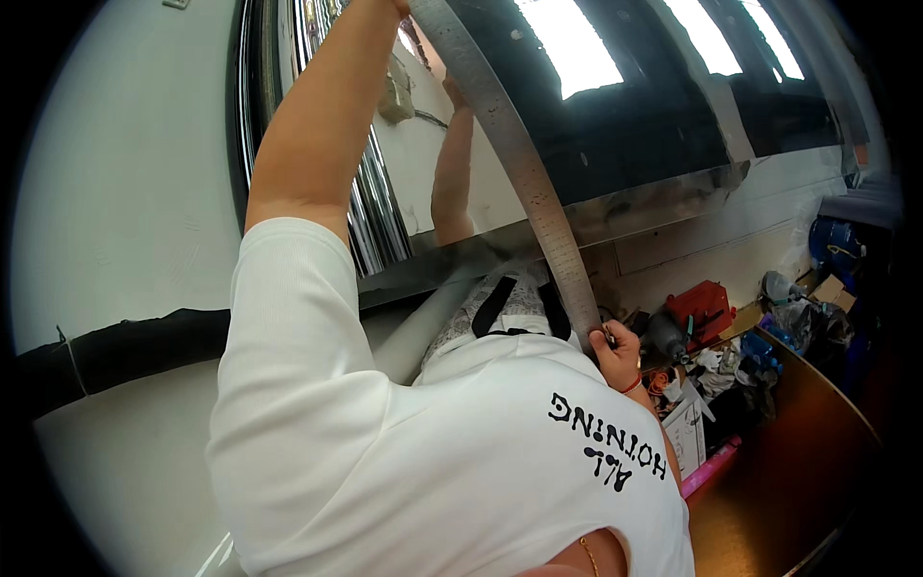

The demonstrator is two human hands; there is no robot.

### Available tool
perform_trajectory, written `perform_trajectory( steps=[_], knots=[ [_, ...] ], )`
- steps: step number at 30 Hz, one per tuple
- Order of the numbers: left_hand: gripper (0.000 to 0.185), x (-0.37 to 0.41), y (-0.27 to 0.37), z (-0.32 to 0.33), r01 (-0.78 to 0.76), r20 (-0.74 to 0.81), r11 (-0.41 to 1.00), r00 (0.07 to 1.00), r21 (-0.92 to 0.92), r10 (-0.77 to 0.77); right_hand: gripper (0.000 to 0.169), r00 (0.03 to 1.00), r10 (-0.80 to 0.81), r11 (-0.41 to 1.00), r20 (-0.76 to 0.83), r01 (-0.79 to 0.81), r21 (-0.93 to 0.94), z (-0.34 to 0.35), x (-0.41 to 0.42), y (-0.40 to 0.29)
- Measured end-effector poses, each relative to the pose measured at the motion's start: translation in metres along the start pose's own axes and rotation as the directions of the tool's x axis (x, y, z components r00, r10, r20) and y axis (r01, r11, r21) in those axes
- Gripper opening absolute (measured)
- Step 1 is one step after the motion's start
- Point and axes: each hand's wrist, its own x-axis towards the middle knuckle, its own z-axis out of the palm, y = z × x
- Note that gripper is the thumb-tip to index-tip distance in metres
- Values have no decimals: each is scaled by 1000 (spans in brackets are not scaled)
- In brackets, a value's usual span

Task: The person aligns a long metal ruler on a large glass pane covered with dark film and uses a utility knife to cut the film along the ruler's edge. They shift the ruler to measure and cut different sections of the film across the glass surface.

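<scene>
A long steel ruler (pixel 508 137) with worn markings runs from the top edge down to my waist, bending in the fisheye view. Its near end is between the thumb and fingers of my right hand (pixel 619 357), with a small dark object at the fingertips. My left arm reaches up beside the ruler; only a sliver of my left hand (pixel 402 7) shows at its far part, its fingers cut off by the frame. Beneath the ruler lies a mirror-like sheet (pixel 497 187) reflecting an arm. A glossy dark surface (pixel 613 137) to the right reflects bright windows.
Shiny ribbed metal strips (pixel 378 209) stand left of the mirror-like sheet. A black foam-like tube (pixel 159 346) crosses the pale surface at left. On the right are a red plastic case (pixel 699 314), a bundle of orange cord (pixel 657 382), bags, mixed clutter and a brown panel (pixel 800 447).
</scene>
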Motion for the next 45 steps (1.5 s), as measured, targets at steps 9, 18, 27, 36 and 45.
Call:
perform_trajectory(
  steps=[9, 18, 27, 36, 45],
  knots=[
    [30, 32, -10, -16, -79, 94, 976, 994, 205, 61, 14, 989, -58, 998, -135, 52, -47, 42, 2, 2],
    [31, 61, -16, -25, -34, 109, 987, 994, 160, 17, 14, 978, -52, 987, -200, 21, -157, 52, 14, -12],
    [32, 73, -12, -27, 57, 168, 985, 982, 164, -84, 15, 966, -23, 989, -256, -16, -148, 89, 47, -38],
    [23, 90, -2, -27, 24, 95, 986, 995, 167, -40, 15, 966, 10, 1000, -260, -16, -19, 93, 51, -42],
    [30, 130, 13, -23, 60, 217, 940, 966, 335, -139, 10, 946, 187, 982, -265, -181, 46, 82, 17, -35]
  ],
)
